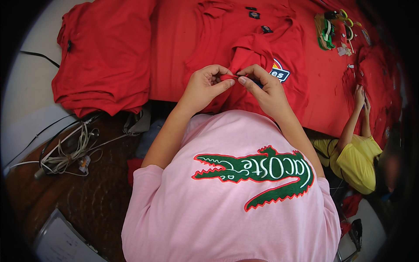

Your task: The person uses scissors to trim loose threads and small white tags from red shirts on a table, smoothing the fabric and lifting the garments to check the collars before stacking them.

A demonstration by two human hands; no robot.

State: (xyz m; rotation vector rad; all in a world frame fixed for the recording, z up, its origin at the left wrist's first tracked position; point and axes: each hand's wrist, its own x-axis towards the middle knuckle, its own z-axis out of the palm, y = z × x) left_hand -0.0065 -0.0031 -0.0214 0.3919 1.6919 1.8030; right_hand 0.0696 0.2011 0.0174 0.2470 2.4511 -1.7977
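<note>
A red shirt (251, 54) with a printed chest patch lies bunched at the table's near edge, partly raised in front of me. My left hand (206, 85) is closed, thumb and fingers pinching a narrow fold of its red cloth. Close beside it, my right hand (264, 89) pinches the same fold, the fingertips of both hands almost touching. A small dark bit shows between the fingertips; I cannot make out what it is. More red shirts (214, 26) with dark neck labels are spread flat just beyond.
A stack of folded red shirts (104, 56) sits at left. Green-and-yellow tools (326, 32) lie at far right. A person in a yellow shirt (358, 163) handles red cloth at right. Tangled cables (72, 150) hang over brown flooring at lower left, near a paper sheet (65, 242).
</note>
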